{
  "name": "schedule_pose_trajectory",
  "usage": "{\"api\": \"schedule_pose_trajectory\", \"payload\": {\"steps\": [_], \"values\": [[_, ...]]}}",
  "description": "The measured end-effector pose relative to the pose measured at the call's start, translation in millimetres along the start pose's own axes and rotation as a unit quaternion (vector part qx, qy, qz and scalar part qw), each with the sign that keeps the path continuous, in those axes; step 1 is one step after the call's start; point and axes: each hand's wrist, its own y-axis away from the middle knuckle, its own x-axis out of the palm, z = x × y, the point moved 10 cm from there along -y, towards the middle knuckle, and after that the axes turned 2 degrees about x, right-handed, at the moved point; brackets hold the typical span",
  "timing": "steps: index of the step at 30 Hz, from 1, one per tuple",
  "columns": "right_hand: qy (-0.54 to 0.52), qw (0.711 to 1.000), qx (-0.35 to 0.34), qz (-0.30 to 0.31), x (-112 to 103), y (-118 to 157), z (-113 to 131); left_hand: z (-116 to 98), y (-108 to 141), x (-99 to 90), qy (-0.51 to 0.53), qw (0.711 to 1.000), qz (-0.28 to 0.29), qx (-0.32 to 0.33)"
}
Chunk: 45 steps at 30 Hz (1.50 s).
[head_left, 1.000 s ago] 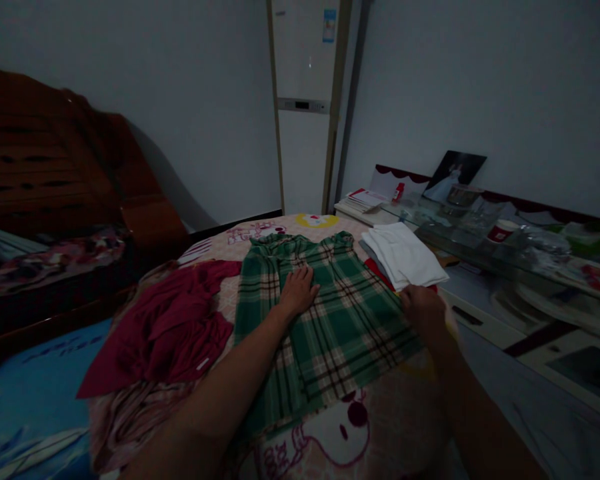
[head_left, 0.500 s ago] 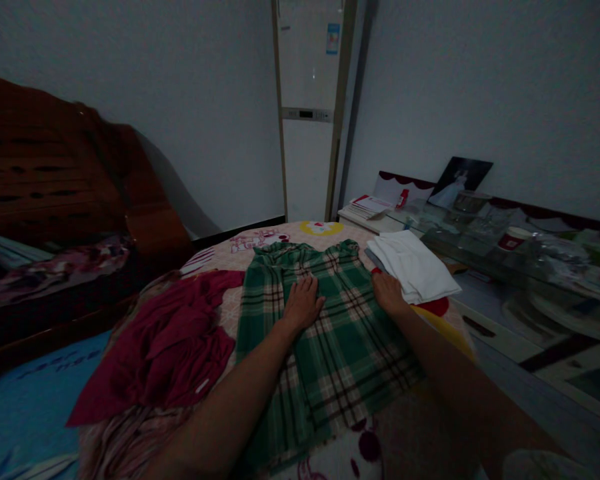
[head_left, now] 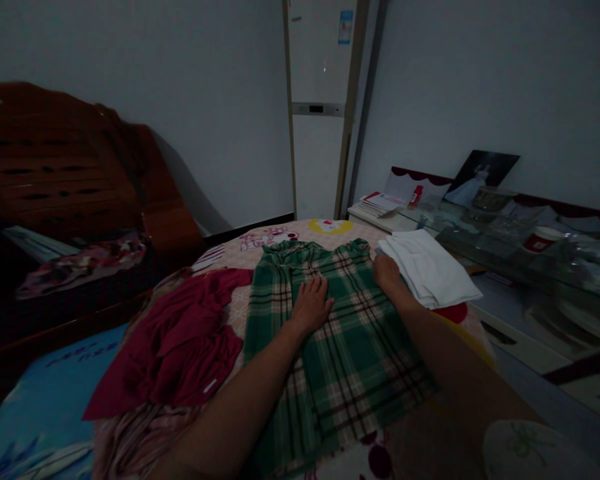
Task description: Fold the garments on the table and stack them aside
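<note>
A green plaid garment [head_left: 347, 347], perhaps a shirt, lies spread out in front of me, its gathered top end farthest away. My left hand [head_left: 312, 305] rests palm down on its upper middle, fingers stretched out and nothing held. At the garment's upper right edge is my right hand [head_left: 387, 272], fingers bent and close together on the cloth; their tips are partly hidden. Right beside that hand sits a folded white cloth [head_left: 433, 267]. Left of the plaid garment lies a crumpled dark red garment [head_left: 180, 347] with a small white tag.
Everything lies on a patterned pink cover [head_left: 240, 300]. A wooden bench [head_left: 80, 173] stands at left, near a blue surface [head_left: 55, 400]. On the right is a glass-topped cabinet [head_left: 460, 233] bearing a paper cup [head_left: 541, 241] and a photo [head_left: 483, 177]. A tall air conditioner [head_left: 317, 160] fills the corner.
The view has turned slightly left, so things appear shifted right. My right hand has slid a little farther away along the plaid garment's edge. My left hand stays flat on it.
</note>
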Motion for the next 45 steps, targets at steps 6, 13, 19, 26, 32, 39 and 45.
{"api": "schedule_pose_trajectory", "payload": {"steps": [6, 13, 19, 26, 32, 39, 45], "values": [[-0.018, 0.999, 0.037, 0.024, 12.1, -30.9, 9.6, -1.0, 2.3, -0.1, 0.003, 1.000, 0.007, 0.000], [-0.014, 0.998, 0.057, 0.016, 18.5, -40.3, 1.1, -2.2, 2.8, -0.6, 0.000, 1.000, 0.015, -0.005], [0.000, 0.999, 0.044, -0.001, 10.7, -42.8, 5.4, -1.9, 1.4, 0.1, -0.002, 1.000, -0.002, -0.002], [-0.019, 0.999, -0.047, -0.019, -8.4, -52.1, 70.3, -3.7, 1.4, 1.2, 0.000, 1.000, 0.012, -0.001], [-0.018, 0.987, -0.160, 0.017, 0.5, -63.7, 128.0, -4.1, 2.7, 0.6, 0.002, 1.000, 0.009, 0.001], [-0.020, 0.982, -0.185, 0.038, 3.7, -66.5, 122.4, -5.3, 2.6, 1.8, 0.002, 1.000, 0.006, 0.004], [-0.042, 0.973, -0.220, 0.058, -1.2, -70.1, 111.3, -7.3, 2.9, -0.8, 0.002, 1.000, 0.006, 0.002]]}}
